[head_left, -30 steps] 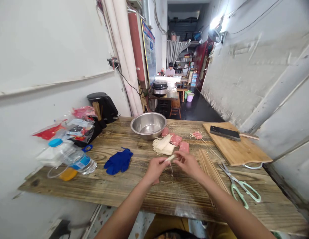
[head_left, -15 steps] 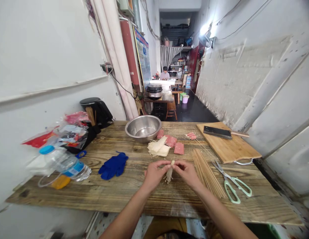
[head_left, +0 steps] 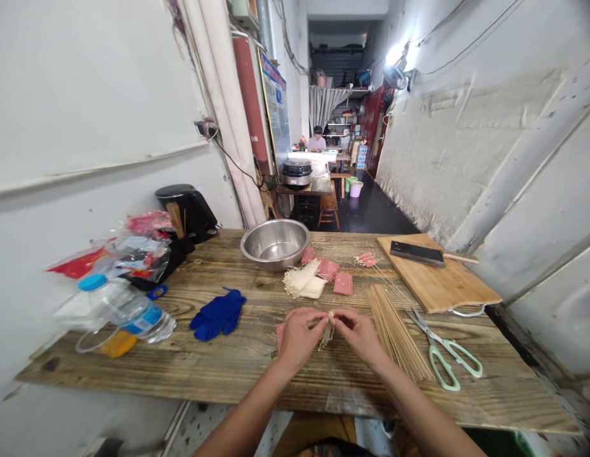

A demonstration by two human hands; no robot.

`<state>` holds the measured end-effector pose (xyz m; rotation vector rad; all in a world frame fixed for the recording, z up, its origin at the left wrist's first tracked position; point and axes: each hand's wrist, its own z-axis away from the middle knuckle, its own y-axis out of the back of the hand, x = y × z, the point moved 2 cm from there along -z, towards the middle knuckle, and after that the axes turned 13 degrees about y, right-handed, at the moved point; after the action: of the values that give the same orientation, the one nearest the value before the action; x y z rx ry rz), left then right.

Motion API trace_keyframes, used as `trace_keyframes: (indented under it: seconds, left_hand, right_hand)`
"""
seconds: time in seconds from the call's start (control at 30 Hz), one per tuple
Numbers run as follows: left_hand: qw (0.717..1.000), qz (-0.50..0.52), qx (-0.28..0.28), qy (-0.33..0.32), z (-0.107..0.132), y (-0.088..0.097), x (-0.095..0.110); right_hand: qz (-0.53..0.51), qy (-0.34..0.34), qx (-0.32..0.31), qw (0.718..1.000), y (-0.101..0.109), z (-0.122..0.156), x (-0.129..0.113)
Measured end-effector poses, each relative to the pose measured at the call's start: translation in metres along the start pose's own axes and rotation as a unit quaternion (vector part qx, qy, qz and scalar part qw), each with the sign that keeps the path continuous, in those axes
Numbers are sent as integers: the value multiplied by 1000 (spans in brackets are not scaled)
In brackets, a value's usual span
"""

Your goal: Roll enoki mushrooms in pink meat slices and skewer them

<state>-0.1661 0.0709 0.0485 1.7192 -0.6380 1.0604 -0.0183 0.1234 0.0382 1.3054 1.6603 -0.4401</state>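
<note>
Between my fingertips is a small bunch of enoki mushrooms [head_left: 326, 337], its base up and its thin caps hanging down. My left hand [head_left: 299, 335] pinches it from one side, and my right hand [head_left: 356, 331] pinches it from the other. Under the left hand's outer edge, a bit of pink sheet, like a thin meat slice [head_left: 279, 332], shows; the rest is hidden. Beyond my hands lies a pile of enoki [head_left: 305, 283] beside several pink slices [head_left: 343, 283]. Farther right, pink rolls with enoki ends [head_left: 365, 259] sit on thin skewers.
Loose bamboo skewers [head_left: 398, 336] and green-handled scissors [head_left: 448, 357] lie to the right. Behind them a cleaver [head_left: 417, 254] rests on a cutting board [head_left: 459, 289]. A steel bowl [head_left: 275, 259], blue glove [head_left: 219, 315] and water bottle [head_left: 145, 317] stand leftward. A person [head_left: 317, 141] sits far back.
My fingers have shifted slightly around the enoki bunch, which is now more covered by them. The view has moved a little. More of the pink slice shows by my left hand.
</note>
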Motion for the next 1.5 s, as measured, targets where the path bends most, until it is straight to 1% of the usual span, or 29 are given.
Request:
trace_keyframes:
  seconds: [0.1,0.2,0.3,0.37,0.47,0.5,0.53,0.6,0.67,0.73,0.77,0.83,0.87,0.93,0.97,1.0,1.03,1.07,1.1,1.13,1.17,1.2,1.23,1.3,1.37,1.43,1.5]
  left_hand:
    - [1000,-28,14,2,0,-1,2]
    - [998,-57,24,1,1,-3,4]
    - [997,-66,28,4,2,-4,3]
    - [997,-72,37,-2,-1,-1,2]
    - [988,-124,82,-46,-13,12,-3]
    - [981,-156,97,-69,-20,17,-5]
    - [972,-192,101,-92,-28,22,-9]
    - [953,-271,86,-108,-47,28,-21]
    - [939,-322,65,-102,-67,30,-39]
    - [935,-343,40,-82,-83,28,-59]
    - [936,-344,12,-76,-88,25,-67]
    - [940,-335,-30,-64,-92,22,-74]
    - [941,-330,-38,-62,-90,21,-73]
    - [946,-317,-28,-63,-78,21,-58]
    - [953,-295,-7,-66,-70,22,-47]
    - [963,-263,1,-63,-60,22,-34]
    - [973,-222,-15,-57,-50,20,-21]
    - [981,-176,-54,-54,-39,16,-8]
    - [984,-130,-108,-52,-30,11,2]
    - [982,-86,-158,-49,-22,7,11]
    - [980,-45,-189,-42,-16,3,17]
    - [977,-6,-213,-28,-11,0,21]
    - [974,27,-225,-10,-9,-2,22]
    - [968,68,-239,26,-7,-3,20]
    - [955,91,-275,60,-8,-3,14]
    - [927,146,-329,106,-7,-4,8]
    - [882,230,-376,166,-5,-6,5]
  right_hand:
    - [14,-4,6,1000,-1,1,-1]
    - [21,-26,22,999,-4,1,0]
    - [1,-56,46,997,-6,1,2]
    - [-23,-78,63,995,-4,0,4]
    - [-58,-115,99,987,3,-2,7]
    - [-69,-130,113,983,6,-2,9]
    - [-81,-144,127,978,10,-2,10]
    - [-102,-167,156,968,18,-1,12]
    - [-113,-177,181,961,25,0,12]
    - [-118,-178,196,957,31,1,12]
    - [-118,-179,197,957,33,2,11]
    - [-120,-179,195,957,35,2,9]
    - [-120,-179,192,958,34,1,8]
    - [-117,-176,182,960,32,-1,5]
    - [-112,-174,178,962,29,-3,4]
    - [-107,-171,174,964,27,-4,3]
    - [-102,-168,169,966,23,-6,2]
    - [-98,-163,163,968,20,-7,0]
    - [-95,-157,156,970,17,-8,-1]
    - [-95,-151,148,973,14,-9,-3]
    - [-95,-145,140,975,12,-9,-4]
    - [-97,-140,133,976,11,-9,-6]
    - [-98,-135,129,977,10,-9,-7]
    - [-101,-130,126,978,12,-7,-10]
    - [-106,-128,125,978,14,-5,-12]
    - [-118,-130,120,977,16,-2,-13]
    - [-131,-131,109,977,17,0,-13]
